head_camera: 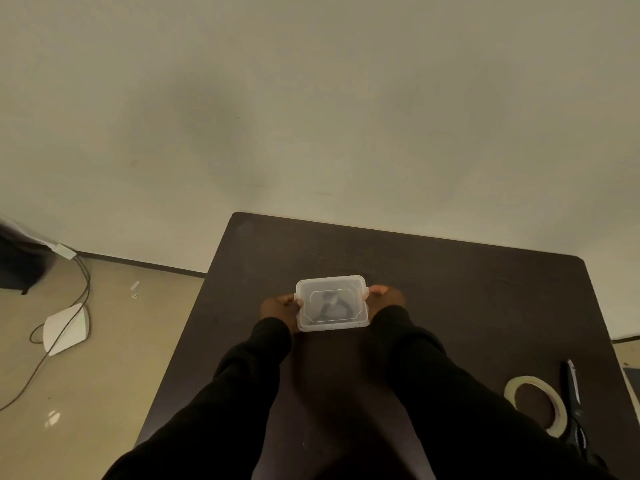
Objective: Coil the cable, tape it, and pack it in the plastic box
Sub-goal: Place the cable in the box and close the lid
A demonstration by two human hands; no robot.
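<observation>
1. Black sleeves (249, 393) fill the near edge of the view, running forward over the dark tabletop (450, 299) to both hands
2. Between the hands sits the plastic box (331, 303), near the middle of the tabletop, with its lid on and its long axis running left to right
3. At the box's left end the left hand (278, 308) has its fingers curled against the end wall and the small tab there; the right hand (386, 297) does the same at the right end, so both grasp the box and are about equally near it
4. Cloudy and see-through, the box shows a dark cable (329, 308) curled in a loop inside; any tape on it is too blurred to tell
5. Judging by this, packing looks done, with only pressing the lid tight or letting go left
6. A tape roll (550, 393) and black scissors (575, 410) lie well apart at the near right
</observation>
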